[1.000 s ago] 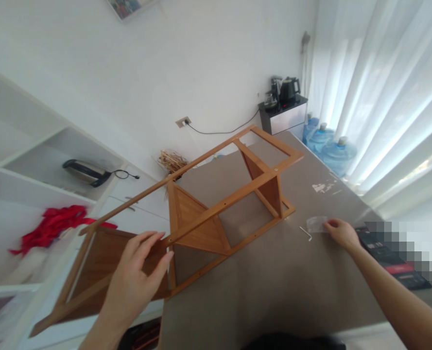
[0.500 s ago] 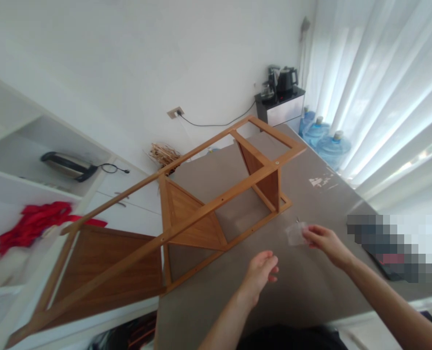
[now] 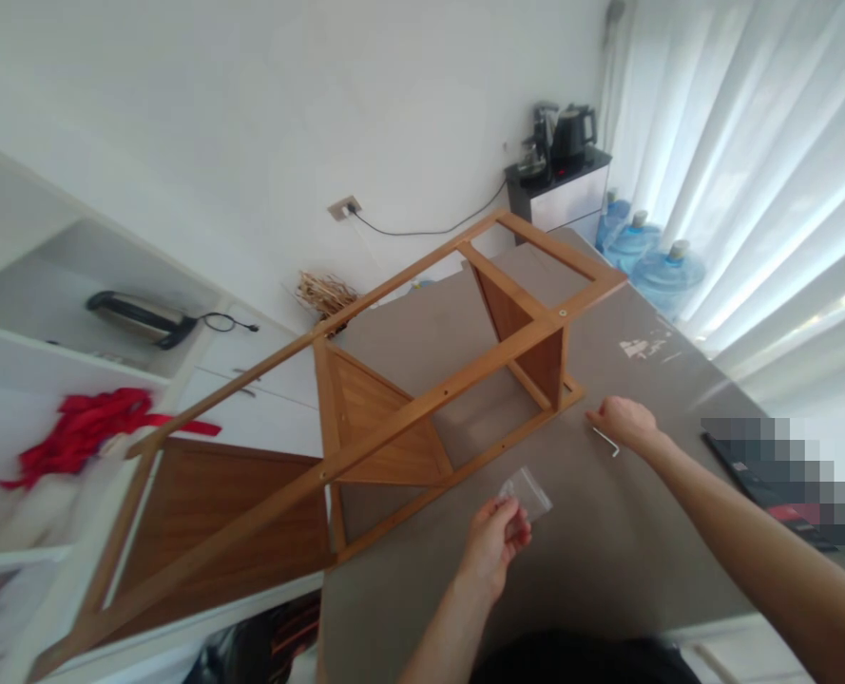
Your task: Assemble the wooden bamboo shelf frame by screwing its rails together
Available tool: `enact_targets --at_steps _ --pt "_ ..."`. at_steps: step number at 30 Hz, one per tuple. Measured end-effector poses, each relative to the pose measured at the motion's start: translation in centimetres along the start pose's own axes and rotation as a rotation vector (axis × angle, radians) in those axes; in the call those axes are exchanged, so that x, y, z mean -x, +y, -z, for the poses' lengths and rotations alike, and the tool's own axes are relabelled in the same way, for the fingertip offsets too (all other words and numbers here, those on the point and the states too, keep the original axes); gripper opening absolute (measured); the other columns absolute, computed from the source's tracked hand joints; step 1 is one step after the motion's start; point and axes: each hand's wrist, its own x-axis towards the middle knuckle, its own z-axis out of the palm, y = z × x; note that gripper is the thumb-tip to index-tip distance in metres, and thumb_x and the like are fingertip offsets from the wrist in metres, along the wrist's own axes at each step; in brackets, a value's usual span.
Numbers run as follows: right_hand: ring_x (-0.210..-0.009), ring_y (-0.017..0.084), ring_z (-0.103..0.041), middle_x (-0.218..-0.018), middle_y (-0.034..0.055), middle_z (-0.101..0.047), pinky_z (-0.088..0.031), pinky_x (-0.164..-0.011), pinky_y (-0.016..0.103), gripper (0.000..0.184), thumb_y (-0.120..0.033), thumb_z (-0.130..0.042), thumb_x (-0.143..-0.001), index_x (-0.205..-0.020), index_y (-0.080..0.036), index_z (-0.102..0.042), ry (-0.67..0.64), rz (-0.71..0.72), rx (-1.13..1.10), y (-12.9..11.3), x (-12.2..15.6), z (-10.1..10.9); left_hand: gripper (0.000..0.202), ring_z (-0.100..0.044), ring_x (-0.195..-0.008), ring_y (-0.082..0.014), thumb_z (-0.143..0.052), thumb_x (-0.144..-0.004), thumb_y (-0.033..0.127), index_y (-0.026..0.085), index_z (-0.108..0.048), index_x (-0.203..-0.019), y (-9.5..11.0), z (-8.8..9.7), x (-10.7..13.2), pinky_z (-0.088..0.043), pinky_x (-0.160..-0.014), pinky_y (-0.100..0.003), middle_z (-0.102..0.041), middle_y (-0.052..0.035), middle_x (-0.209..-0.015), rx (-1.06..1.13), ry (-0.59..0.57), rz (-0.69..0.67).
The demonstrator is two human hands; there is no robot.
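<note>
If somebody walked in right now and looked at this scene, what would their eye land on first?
The big wooden shelf frame lying on its side across the grey table, its left end hanging off the edge. Next, the left hand pinching a small clear bag near the front, and the right hand on a metal hex key by the frame's right end.

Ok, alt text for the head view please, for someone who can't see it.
The person's left hand pinches a small clear bag above a grey table, while the right hand is at a hex key lying near a wooden shelf frame laid on its side. The frame overhangs the table's left edge.
</note>
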Motion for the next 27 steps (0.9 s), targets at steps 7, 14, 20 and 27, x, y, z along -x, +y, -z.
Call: enact_targets --at_steps 7,14,20,27 --pt "-0.088 0.035 -0.066 -0.087 0.0233 -0.069 -0.049 -0.072 0.039 0.014 -0.014 -0.058 -0.066 -0.072 -0.01 -0.07 0.003 0.001 0.049 -0.1 -1.1 -1.5 0.021 -0.06 -0.055 -0.0104 -0.072 -0.073 0.024 0.013 -0.059 -0.084 0.8 1.1 0.4 -0.047 -0.055 -0.021 -0.063 -0.0026 -0.068 0.012 0.032 -0.022" --pt "-0.067 0.02 -0.066 -0.07 0.0085 -0.071 -0.048 -0.061 0.026 0.02 -0.027 -0.05 -0.073 -0.07 -0.016 -0.067 -0.126 0.156 -0.186 -0.5 2.0 -1.8 0.024 -0.059 -0.055 -0.0101 -0.073 -0.074 0.025 0.012 -0.062 -0.09 1.7 1.4 0.6 -0.047 -0.055 -0.022 -0.063 -0.0024 -0.069 0.068 0.032 -0.021" --pt "-0.056 0.013 -0.062 -0.062 0.0013 -0.068 -0.048 -0.055 0.021 0.02 -0.035 -0.052 -0.074 -0.071 -0.018 -0.063 -0.392 0.284 -0.633 -3.9 10.0 -5.2 0.025 -0.059 -0.055 -0.0093 -0.075 -0.071 0.027 0.013 -0.064 -0.09 1.7 1.2 1.0 -0.048 -0.056 -0.021 -0.064 -0.0019 -0.069 0.055 0.015 -0.049" --pt "-0.052 0.01 -0.057 -0.056 -0.0044 -0.06 -0.046 -0.053 0.022 0.022 -0.036 -0.064 -0.068 -0.078 -0.019 -0.054 -0.519 0.223 -0.939 -5.8 13.0 -6.0 0.025 -0.058 -0.056 -0.0098 -0.075 -0.069 0.024 0.011 -0.066 -0.088 1.1 1.6 2.5 -0.047 -0.056 -0.021 -0.063 -0.0026 -0.068 0.021 0.002 -0.112"
